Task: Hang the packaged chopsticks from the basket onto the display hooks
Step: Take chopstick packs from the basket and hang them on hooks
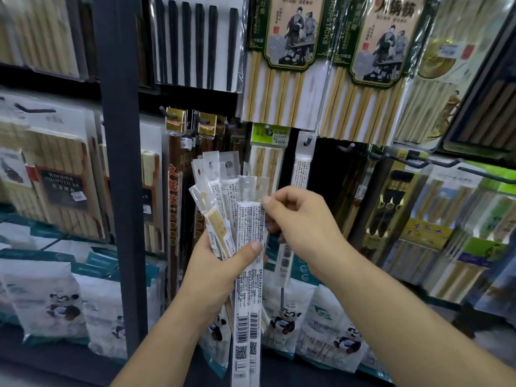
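While packets (247, 219) are gripped by the left hand (217, 272), one's top is pinched by the right hand (301, 222); judged light, slippery.

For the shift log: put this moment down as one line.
phase: separating one pack | left hand: grips bundle of chopstick packs | right hand: pinches front pack near its top | rack: hanging pack on hook

Chopstick packs (282, 60) on display hooks (346, 148)

Fanned packets (240, 219) before hooks (307, 141), between both hands.
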`<state>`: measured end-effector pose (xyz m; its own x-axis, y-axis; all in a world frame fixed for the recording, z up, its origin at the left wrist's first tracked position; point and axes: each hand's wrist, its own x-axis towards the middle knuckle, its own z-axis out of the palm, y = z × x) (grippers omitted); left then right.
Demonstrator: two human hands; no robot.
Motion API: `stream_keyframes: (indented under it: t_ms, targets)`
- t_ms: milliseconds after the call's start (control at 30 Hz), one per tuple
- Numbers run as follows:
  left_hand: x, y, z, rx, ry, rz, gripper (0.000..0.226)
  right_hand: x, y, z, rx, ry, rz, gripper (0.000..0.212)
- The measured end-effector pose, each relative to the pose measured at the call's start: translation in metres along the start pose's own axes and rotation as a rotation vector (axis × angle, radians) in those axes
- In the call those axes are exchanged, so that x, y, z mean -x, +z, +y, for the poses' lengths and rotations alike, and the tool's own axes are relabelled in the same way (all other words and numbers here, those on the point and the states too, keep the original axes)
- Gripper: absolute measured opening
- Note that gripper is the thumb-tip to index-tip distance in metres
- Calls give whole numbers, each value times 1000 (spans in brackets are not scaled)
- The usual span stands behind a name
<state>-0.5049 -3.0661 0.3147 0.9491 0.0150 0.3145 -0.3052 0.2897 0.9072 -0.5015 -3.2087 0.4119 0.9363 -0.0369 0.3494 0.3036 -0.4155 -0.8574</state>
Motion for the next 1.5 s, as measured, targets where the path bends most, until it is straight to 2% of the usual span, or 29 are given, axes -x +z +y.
stream_keyframes:
  t_ms: [100,233,367,800,1033,1267,1333,1500]
  targets:
    - [1,-1,1,2,-23,16,50,-1,-4,-1,-59,-12,38,19]
    - [1,-2,2,-23,-36,32,56,-11,-20,-10,-191,-105,213,22]
    - [1,-1,3,-37,-42,54,53,-22,-30,-20,-247,-125,308,28]
    - [1,-3,3,-60,-28,51,50,-34,-27,-19,-289,-121,386,30]
    - [0,-3,3,-46,-35,30,52,-44,-24,-5,-128,-90,426,34]
    - [0,-3,1,-8,-17,0,43,-39,-24,-2,-146,-33,442,29]
    - [-1,-2,1,8,-9,-5,40,-28,-19,-2,-143,-41,380,28]
    - [-1,3,3,36,48,-62,43,0,5,0,-5,-13,-50,25]
